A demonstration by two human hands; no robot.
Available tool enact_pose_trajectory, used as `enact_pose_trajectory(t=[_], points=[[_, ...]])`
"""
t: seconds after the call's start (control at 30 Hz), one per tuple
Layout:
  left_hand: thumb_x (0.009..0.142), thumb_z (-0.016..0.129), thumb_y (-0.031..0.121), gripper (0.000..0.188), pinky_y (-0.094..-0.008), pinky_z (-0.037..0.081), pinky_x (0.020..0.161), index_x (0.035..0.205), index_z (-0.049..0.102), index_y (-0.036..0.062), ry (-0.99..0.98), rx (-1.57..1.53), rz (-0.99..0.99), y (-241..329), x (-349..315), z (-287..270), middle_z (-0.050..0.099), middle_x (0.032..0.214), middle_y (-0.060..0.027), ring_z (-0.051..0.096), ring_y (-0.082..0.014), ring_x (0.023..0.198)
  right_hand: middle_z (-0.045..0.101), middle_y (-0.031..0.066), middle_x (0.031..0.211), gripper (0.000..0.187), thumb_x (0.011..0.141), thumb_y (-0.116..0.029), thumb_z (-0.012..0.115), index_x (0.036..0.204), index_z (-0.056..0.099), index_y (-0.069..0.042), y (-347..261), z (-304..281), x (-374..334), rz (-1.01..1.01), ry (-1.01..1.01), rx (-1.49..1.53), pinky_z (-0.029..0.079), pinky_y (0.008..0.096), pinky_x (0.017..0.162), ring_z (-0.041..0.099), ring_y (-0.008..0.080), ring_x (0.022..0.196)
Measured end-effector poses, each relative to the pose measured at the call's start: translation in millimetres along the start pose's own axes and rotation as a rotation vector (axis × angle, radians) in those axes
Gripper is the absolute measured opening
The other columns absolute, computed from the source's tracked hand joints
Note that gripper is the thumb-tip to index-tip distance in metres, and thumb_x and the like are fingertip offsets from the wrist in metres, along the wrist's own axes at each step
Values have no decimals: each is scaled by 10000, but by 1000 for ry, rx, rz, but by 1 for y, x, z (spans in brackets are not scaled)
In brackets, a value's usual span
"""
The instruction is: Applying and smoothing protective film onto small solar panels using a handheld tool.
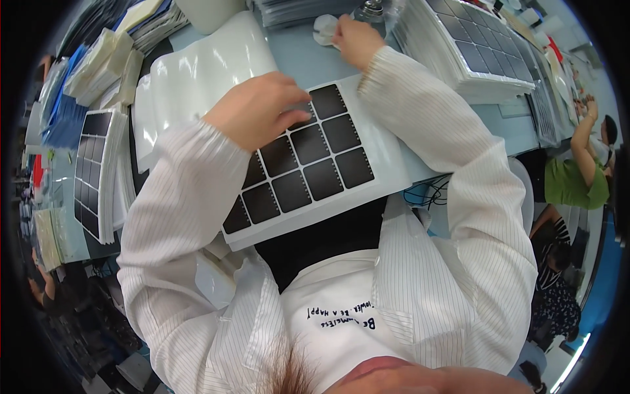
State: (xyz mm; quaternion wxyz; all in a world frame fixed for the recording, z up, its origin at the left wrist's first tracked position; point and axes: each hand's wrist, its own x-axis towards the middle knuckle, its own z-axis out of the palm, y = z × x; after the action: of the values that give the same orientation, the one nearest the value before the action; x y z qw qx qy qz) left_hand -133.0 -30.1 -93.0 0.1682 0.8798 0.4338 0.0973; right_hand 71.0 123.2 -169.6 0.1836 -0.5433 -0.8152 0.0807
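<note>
Black-square sheet [323, 180]: lying along the near edge of the table [298, 56], apparently jutting over it, white sheet material showing beneath. Probably light and flexible, with faces likely slick and easily scuffed; best hold seems to be the pale border or corners, supporting both sides against creasing.

Looks: dark, near-black squares are sitting in a grid, pale bands separating them, rows of tiny notches running along several edges. The left forearm is covering part.

Left hand [259, 108]: reaching over the sheet's upper part; fingertips are blurring, so cannot tell whether that grip is touching or pinching anything.

Right hand [359, 43]: pinching a small white pad [324, 31] beyond the sheet, just beside a clear bottle [365, 16] with a metal top.

Outward: glossy white sheeting [210, 65] is spreading left; similar sheets are standing stacked toward the table's left edge [92, 171] and far right corner [485, 43].
</note>
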Motion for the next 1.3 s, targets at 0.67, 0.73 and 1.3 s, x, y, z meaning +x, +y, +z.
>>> enact_pose_trajectory(t=[0.67,0.73,1.3], points=[[747,645,-93,827,-368,316,1124,1490,349,115,-226,-662,195,-42,108,53,646,1267,-37,446,-241,1301,649,134,695,163,880,-38,628,1042,626,-16,-46,-80,-185,-14,297,226,476,332,506,629,280,557],[767,637,-91,855,-378,278,1147,1516,284,118,-240,-688,208,-46,107,54,638,1281,-36,416,-241,1342,657,138,717,154,879,-50,630,1031,626,-24,-46,-63,-173,-3,266,204,478,347,504,631,294,567],[815,450,-162,778,-391,307,1133,1514,281,134,-163,-731,236,-57,109,69,677,1199,-47,470,-276,1284,673,147,751,119,907,-73,599,1010,600,-15,-54,-30,-158,47,145,67,495,371,505,638,310,569]])
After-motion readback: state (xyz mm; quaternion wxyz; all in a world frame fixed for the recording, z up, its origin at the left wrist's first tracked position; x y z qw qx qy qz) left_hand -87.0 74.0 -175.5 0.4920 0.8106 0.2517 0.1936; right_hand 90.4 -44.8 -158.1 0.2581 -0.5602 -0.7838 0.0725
